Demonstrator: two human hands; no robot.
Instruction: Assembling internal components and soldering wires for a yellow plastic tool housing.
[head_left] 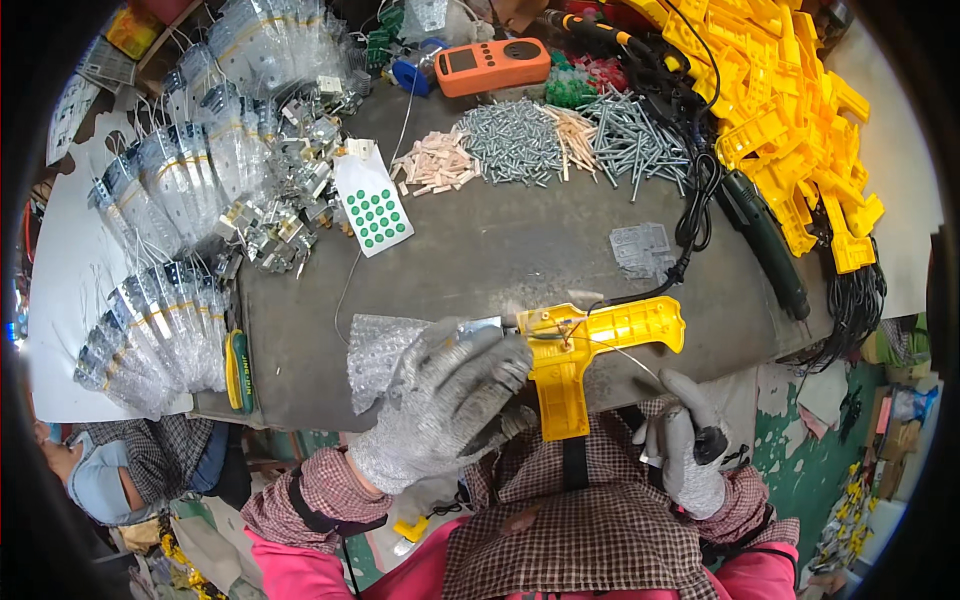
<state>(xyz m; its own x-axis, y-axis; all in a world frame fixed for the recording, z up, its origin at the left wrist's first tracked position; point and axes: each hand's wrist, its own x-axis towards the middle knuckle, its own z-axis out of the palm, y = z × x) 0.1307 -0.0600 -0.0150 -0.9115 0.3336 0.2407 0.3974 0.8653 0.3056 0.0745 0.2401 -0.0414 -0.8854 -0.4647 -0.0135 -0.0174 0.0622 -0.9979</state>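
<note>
A yellow plastic housing half (560,385), shaped like a pistol grip, lies by the table's near edge with its hollow side up and thin wires inside. A black cord enters it from the right. My left hand (445,400), in a grey glove, is curled over a bubble-wrapped part (378,350) whose metal end (482,327) meets the housing's left side; the fingertips partly hide this join. My right hand (690,445), gloved too, is to the right of the housing. Its fingers are bent, one fingertip at the end of a thin pale wire (630,359); the exact grip is unclear.
Bundled bubble-wrapped parts (150,330) fill the left, beside a yellow-green screwdriver (238,370). Screws (510,140), pale pegs (440,162) and an orange meter (492,67) lie at the back. Yellow housings (790,110) and a dark power screwdriver (765,240) are at right. Another person sits lower left.
</note>
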